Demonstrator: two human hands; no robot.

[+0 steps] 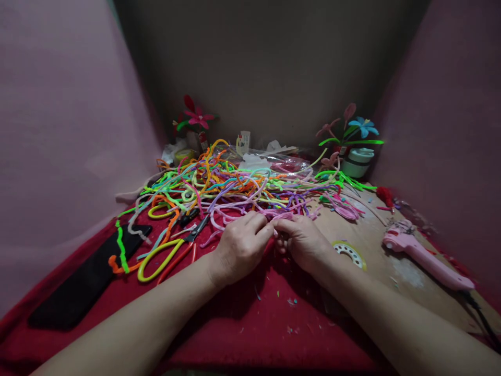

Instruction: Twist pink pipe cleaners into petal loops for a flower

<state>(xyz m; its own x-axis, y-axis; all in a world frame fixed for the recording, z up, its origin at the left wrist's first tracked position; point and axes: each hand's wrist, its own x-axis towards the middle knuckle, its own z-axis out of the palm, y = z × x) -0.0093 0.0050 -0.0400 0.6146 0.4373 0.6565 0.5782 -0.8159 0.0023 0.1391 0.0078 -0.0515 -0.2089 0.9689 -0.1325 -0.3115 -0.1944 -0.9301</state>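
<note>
Right in the middle, the hands met, almost fingertip to fingertip! The left hand (242, 243) lay back upward, its knuckles bent and its thumb pressed close to the forefinger; the right hand (303, 241) mirrored it, thumb and forefinger drawn narrow, the other fingers curled under. Between those tight pinches was a pink fuzzy stem (285, 215), partly hidden by the fingers, just over the front of the tangle. Both forearms slanted inward from the near corners of the table (219, 339), closing into a wedge.

Beyond the fingertips, what a heap! Multicoloured stems (250, 183) sprawled across the middle toward the far edge. Just left of the left hand lay scissors (190, 237) with yellow and red handles, and nearer the left edge a flat black object (78, 292) with stem ends across it. Over on the right, a brown board (376, 237) bore a tape roll (349, 255) beside the right forearm and, out by the right edge, a pink glue gun (428, 257). At the far left corner stood a pink flower (199, 118); at the far right, a blue flower (364, 127) above a pale pot (357, 164).
</note>
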